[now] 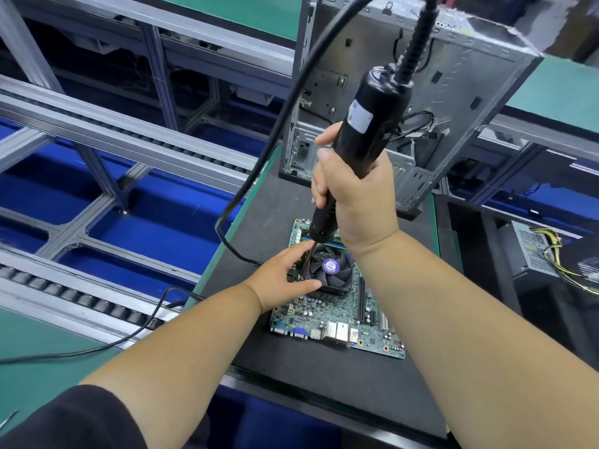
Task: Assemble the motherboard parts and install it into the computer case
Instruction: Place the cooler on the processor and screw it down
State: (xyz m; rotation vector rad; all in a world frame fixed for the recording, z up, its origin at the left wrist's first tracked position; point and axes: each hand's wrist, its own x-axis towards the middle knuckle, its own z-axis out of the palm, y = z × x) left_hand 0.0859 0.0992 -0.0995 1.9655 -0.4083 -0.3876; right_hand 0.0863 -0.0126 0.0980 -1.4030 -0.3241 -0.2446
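1. While our right hand (pixel 353 192) wraps its fingers round the black electric screwdriver (pixel 363 131), we hold the tool nearly upright over the board, its bit reaching down to the left edge of the cooler fan (pixel 332 270).
2. Our left hand (pixel 280 278) rests against the near-left side of that fan, fingers laid fairly straight along its frame and thumb pressed to its near edge, steadying it without closing round it.
3. We see the motherboard (pixel 337 315) lying flat on the dark mat (pixel 324 377), near the middle of the bench, its port row facing us.
4. We judge the cooler already seated on the board, and memory sticks appear to sit in the slots at its far side, though the tool partly hides them.
5. We take the present step to be fastening the fan's screws; we cannot tell how many are already driven, since the hand and tool cover the left corners.
6. We see the computer case (pixel 405 102) standing upright at the far end of the mat, open and without a board, well apart from the motherboard.
7. We judge the second half untouched: the board must yet go into the case and be fixed there.
8. A power supply (pixel 534 251) with yellow wires sits at the far right, apart from the case.
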